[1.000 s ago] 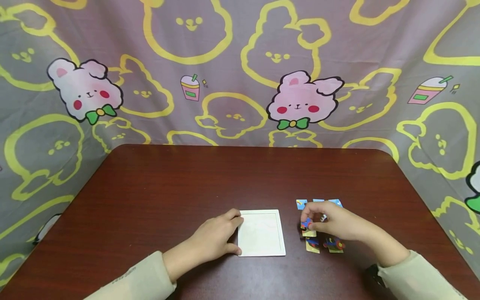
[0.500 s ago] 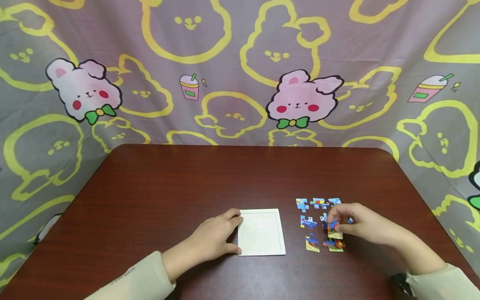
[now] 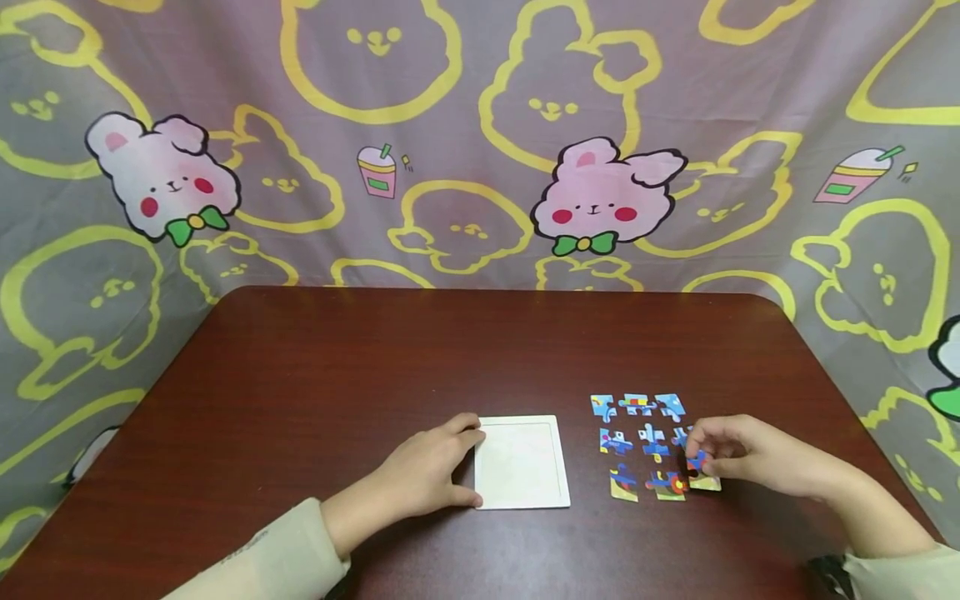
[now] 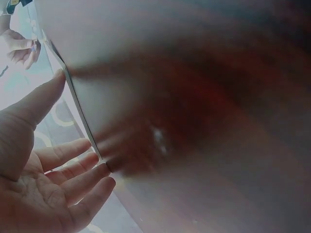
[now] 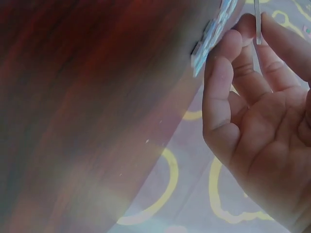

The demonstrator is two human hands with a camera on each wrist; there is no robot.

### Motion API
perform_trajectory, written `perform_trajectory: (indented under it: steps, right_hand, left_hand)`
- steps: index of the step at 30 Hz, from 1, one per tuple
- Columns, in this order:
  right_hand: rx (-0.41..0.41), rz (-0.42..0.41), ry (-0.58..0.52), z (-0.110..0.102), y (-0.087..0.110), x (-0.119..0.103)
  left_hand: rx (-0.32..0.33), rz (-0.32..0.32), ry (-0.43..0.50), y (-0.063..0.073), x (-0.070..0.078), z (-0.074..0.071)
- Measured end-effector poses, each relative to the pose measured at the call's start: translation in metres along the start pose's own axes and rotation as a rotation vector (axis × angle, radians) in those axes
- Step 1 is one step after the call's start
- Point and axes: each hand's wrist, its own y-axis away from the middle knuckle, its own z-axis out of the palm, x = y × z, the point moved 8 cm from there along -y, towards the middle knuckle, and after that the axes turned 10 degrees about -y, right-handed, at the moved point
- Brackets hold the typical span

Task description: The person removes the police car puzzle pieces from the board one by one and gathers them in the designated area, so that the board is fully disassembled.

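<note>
A square white puzzle tray (image 3: pixel 519 463) lies mid-table toward the front. At its left edge rests my left hand (image 3: pixel 412 471), thumb at the near corner and fingertips at the far one. The left wrist view shows those fingers (image 4: pixel 90 194) mostly straight along the tray's thin side. My right hand (image 3: pixel 780 458) pinches a jigsaw piece (image 3: pixel 705 482) between thumb and fingers, at the right of the other pieces; its thin edge (image 5: pixel 258 24) shows in the right wrist view. Several jigsaw pieces (image 3: pixel 637 406) lie picture side up in loose rows, one partly covered by the right fingers.
The dark red-brown table (image 3: pixel 337 358) has rounded far corners. A patterned cloth (image 3: pixel 465 108) with cartoon bunnies hangs behind it and along both sides. Light sleeves (image 3: pixel 262 554) cover both forearms.
My right hand has moved right with the pinched piece, from the left column of pieces to beside the bottom row's right end. The left hand and tray stay put.
</note>
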Motion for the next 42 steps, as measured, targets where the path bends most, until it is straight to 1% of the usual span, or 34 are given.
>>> perform_trajectory:
  steps: [3,5,10,13,19,21,28,34,36,38,39,42]
  right_hand:
    - [-0.037,0.015,-0.047,-0.001,0.005,0.005]
    - [-0.049,0.023,-0.065,-0.001,0.007,0.008]
    - [-0.051,0.015,-0.062,-0.002,0.009,0.011]
    - [-0.046,0.032,-0.062,-0.004,0.008,0.014]
    - [-0.017,0.07,-0.031,-0.006,0.006,0.018]
    - [-0.008,0.06,-0.011,-0.007,0.006,0.018]
    - [0.031,-0.013,0.067,-0.012,0.005,0.012]
    - [0.051,0.007,0.095,-0.015,0.006,0.012]
    - [0.072,0.031,0.121,-0.018,0.005,0.012]
    - [0.118,0.071,0.165,-0.022,0.005,0.012]
    - [0.153,0.083,0.196,-0.025,0.005,0.01]
    - [0.31,0.104,0.305,-0.038,0.004,0.004]
  left_hand:
    - [0.004,0.001,0.001,-0.001,0.0,0.0]
    - [0.006,0.002,-0.004,-0.002,0.001,0.0]
    - [0.011,0.001,-0.017,-0.004,0.0,0.0]
    - [0.014,-0.001,-0.017,-0.004,0.001,0.0]
    - [0.016,-0.003,-0.02,-0.004,0.001,0.0]
    - [0.016,-0.004,-0.021,-0.004,0.001,0.0]
    - [0.029,-0.002,-0.034,-0.004,0.002,-0.001]
    - [0.043,0.018,-0.065,-0.004,0.005,-0.003]
    - [0.038,0.017,-0.055,-0.004,0.005,-0.003]
    - [0.027,0.012,-0.027,-0.004,0.004,-0.002]
    - [0.019,0.009,-0.007,-0.004,0.004,-0.001]
    - [0.019,0.002,0.048,-0.002,-0.001,-0.003]
